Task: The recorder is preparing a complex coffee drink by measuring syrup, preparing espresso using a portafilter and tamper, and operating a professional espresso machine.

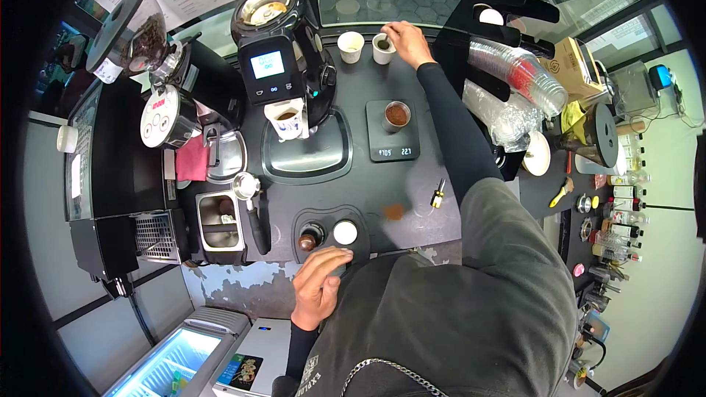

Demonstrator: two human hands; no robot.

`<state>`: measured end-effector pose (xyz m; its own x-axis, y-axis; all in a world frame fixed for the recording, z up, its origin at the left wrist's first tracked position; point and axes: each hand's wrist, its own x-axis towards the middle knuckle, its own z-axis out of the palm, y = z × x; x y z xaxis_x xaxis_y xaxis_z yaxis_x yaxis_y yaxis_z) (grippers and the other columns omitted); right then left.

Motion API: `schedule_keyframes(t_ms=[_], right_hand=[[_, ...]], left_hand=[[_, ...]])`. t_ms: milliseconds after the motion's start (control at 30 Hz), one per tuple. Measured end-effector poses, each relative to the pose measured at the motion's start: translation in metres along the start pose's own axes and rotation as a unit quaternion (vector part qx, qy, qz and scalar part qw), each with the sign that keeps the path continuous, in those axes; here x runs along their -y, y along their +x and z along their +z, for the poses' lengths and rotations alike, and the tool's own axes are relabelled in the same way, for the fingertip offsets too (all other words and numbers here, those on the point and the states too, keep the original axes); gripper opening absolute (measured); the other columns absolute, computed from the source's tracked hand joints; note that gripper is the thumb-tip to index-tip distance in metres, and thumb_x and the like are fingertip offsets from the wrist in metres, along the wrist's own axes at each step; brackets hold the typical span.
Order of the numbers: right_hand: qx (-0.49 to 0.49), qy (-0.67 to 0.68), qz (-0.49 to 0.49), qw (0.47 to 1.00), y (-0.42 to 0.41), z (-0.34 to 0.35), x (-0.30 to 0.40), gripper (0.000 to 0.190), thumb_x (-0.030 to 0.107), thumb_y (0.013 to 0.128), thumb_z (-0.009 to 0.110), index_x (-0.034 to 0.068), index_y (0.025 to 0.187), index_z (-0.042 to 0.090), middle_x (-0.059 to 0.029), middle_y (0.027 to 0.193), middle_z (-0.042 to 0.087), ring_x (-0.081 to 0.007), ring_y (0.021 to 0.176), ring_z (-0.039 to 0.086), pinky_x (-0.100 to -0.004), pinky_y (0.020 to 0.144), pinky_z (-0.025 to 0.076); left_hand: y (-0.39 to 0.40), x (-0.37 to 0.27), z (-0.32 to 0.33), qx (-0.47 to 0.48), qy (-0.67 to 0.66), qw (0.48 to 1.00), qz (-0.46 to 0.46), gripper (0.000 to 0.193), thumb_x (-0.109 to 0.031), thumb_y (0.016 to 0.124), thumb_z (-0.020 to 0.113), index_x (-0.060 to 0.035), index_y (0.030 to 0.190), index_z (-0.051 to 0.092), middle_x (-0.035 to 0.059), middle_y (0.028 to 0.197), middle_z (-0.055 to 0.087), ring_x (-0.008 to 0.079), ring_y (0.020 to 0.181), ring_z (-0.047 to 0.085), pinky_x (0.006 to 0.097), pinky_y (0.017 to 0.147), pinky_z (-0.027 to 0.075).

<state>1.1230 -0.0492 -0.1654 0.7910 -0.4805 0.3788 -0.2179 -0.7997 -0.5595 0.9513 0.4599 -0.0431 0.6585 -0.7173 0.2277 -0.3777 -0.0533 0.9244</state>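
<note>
My right hand [409,44] reaches to the far edge of the counter, its fingers bent together over the rim of a small paper cup [383,56]. Whether they pinch a thin tool in the cup or the rim itself, I cannot tell. Beside it stands a second paper cup [350,54]. Nearer me, a metal cup of ground coffee [396,114] rests on a digital scale [378,140] with a lit display. My left hand [319,285] hovers empty with fingers apart before a tamping mat [361,242], which holds a wooden-handled tamper [310,238] and a round white-topped tool [345,232].
A coffee machine [273,44] holds a patterned cup [287,121] above its drip tray [306,151]. Left are a grinder [165,113], a portafilter [251,198] and a steel knock box [220,237]. Right are stacked plastic cups [518,74], a small yellow-handled tool [438,196] and a brush [561,193].
</note>
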Motion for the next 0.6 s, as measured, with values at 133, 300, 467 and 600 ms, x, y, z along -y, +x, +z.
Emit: schedule_keyframes(t_ms=[133, 300, 467, 600], right_hand=[[0.038, -0.085, -0.058, 0.994, -0.024, -0.030, 0.035, 0.029, 0.035, 0.103, 0.057, 0.012, 0.108, 0.073, -0.0121, 0.105, 0.070, -0.0382, 0.097, 0.068, -0.0482, 0.081, 0.055], [-0.027, -0.079, -0.077, 0.993, -0.036, -0.043, 0.027, 0.028, 0.033, 0.105, 0.054, 0.013, 0.112, 0.072, -0.0097, 0.108, 0.071, -0.0371, 0.096, 0.069, -0.0476, 0.078, 0.056], [-0.195, 0.253, 0.102, 0.942, -0.076, -0.085, 0.074, 0.025, 0.020, 0.109, 0.052, 0.002, 0.108, 0.069, -0.0062, 0.084, 0.071, -0.0081, 0.063, 0.062, -0.0251, 0.059, 0.049], [-0.132, 0.125, 0.055, 0.982, -0.143, -0.119, 0.109, 0.016, 0.015, 0.106, 0.058, 0.002, 0.101, 0.066, -0.0093, 0.087, 0.068, -0.0184, 0.067, 0.065, -0.0309, 0.061, 0.051]], left_hand=[[0.008, 0.009, -0.008, 0.009, 0.015, 1.000, 0.016, 0.048, -0.040, 0.107, 0.052, 0.0027, 0.109, 0.073, 0.0156, 0.108, 0.074, 0.0342, 0.103, 0.071, 0.0430, 0.093, 0.054], [0.021, 0.012, -0.011, 0.036, 0.029, 0.998, 0.039, 0.051, -0.044, 0.107, 0.051, 0.0016, 0.109, 0.073, 0.0155, 0.108, 0.074, 0.0335, 0.102, 0.071, 0.0423, 0.092, 0.054], [0.030, 0.017, -0.008, 0.043, 0.040, 0.998, 0.023, 0.049, -0.044, 0.106, 0.053, 0.0008, 0.111, 0.073, 0.0165, 0.107, 0.073, 0.0347, 0.102, 0.070, 0.0432, 0.093, 0.054], [0.045, 0.024, -0.004, 0.059, 0.040, 0.997, 0.026, 0.048, -0.042, 0.105, 0.055, 0.0017, 0.111, 0.072, 0.0168, 0.107, 0.073, 0.0362, 0.101, 0.071, 0.0440, 0.092, 0.054]])
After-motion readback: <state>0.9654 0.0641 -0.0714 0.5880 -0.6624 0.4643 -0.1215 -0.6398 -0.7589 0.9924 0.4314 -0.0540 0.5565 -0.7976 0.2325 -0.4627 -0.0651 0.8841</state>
